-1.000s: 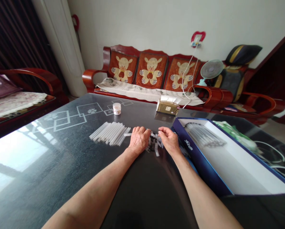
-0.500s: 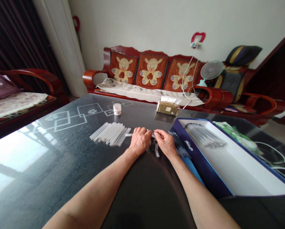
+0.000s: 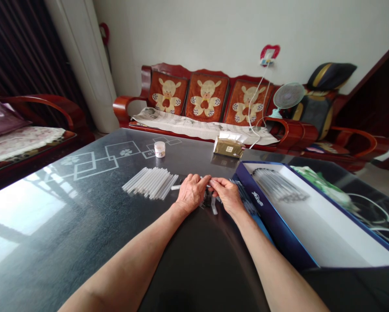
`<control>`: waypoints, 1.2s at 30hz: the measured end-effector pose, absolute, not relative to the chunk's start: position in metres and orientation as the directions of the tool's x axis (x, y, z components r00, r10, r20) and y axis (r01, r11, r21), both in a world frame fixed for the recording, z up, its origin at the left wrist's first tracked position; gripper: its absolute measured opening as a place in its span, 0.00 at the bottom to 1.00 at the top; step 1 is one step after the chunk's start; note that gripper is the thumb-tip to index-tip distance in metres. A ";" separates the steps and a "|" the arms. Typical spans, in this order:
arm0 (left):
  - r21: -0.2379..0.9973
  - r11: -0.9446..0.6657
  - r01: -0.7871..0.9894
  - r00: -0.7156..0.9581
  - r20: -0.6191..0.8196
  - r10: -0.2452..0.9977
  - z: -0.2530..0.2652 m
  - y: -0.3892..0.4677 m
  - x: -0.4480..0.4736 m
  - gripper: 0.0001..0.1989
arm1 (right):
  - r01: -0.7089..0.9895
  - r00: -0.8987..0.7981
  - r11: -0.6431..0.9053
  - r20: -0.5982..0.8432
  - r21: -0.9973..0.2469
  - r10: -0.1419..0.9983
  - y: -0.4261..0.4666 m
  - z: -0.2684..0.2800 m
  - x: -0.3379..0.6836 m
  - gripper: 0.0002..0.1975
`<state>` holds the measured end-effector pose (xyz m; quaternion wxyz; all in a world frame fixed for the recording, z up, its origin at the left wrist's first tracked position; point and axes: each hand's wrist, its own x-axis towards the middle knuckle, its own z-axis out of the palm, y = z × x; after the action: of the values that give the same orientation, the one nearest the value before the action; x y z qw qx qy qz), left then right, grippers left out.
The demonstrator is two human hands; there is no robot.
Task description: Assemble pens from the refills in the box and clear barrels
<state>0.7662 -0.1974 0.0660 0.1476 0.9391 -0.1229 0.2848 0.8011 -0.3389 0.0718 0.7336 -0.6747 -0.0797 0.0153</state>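
Note:
My left hand (image 3: pixel 191 190) is closed around a thin white tube (image 3: pixel 175 187), whose end sticks out to the left past the knuckles. Close against it, my right hand (image 3: pixel 226 193) pinches with thumb and forefinger at the left fingertips; what it grips is too small and covered to name. Beneath the fingers lies a cluster of small dark pieces (image 3: pixel 208 200) with a clear strip (image 3: pixel 214 206) beside it, partly hidden by the hands. Left of my hands, a row of translucent white tubes (image 3: pixel 150 183) lies side by side on the dark table (image 3: pixel 93 225).
A long blue box (image 3: pixel 275 221) with a white inside stands right, holding a bundle of slim clear tubes (image 3: pixel 280 184). Dark thin sticks (image 3: pixel 246 199) lie along its left wall. A small white tub (image 3: pixel 159 149) and a tissue pack (image 3: pixel 228 146) stand farther back.
My right hand has shifted slightly left and its fingers now meet the left fingertips. The tube's end in my left hand has tipped a little lower.

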 end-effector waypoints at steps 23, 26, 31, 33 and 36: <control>0.130 -0.966 -0.226 0.742 0.665 -0.084 0.060 -0.196 0.769 0.16 | 0.694 0.614 -0.694 0.659 -0.190 0.434 -0.357 0.069 0.799 0.12; 0.129 -0.968 -0.216 0.730 0.679 -0.072 0.058 -0.195 0.772 0.15 | 0.635 0.653 -0.736 0.672 -0.234 0.350 -0.370 0.071 0.805 0.11; 0.113 -0.949 -0.294 0.686 0.716 -0.128 0.063 -0.195 0.770 0.15 | 0.420 0.766 -0.875 0.611 -0.241 0.199 -0.388 0.077 0.813 0.11; 0.092 -0.932 -0.350 0.653 0.738 -0.173 0.071 -0.198 0.764 0.14 | 0.313 0.817 -0.927 0.556 -0.205 0.153 -0.392 0.081 0.814 0.11; 0.079 -0.910 -0.408 0.647 0.728 -0.226 0.084 -0.204 0.755 0.14 | 0.172 0.885 -0.973 0.458 -0.154 0.084 -0.393 0.088 0.812 0.11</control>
<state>0.7546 -0.2042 0.0843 0.1189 0.8996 -0.1762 0.3815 0.8119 -0.3933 0.0884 0.0954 -0.9661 -0.0660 -0.2308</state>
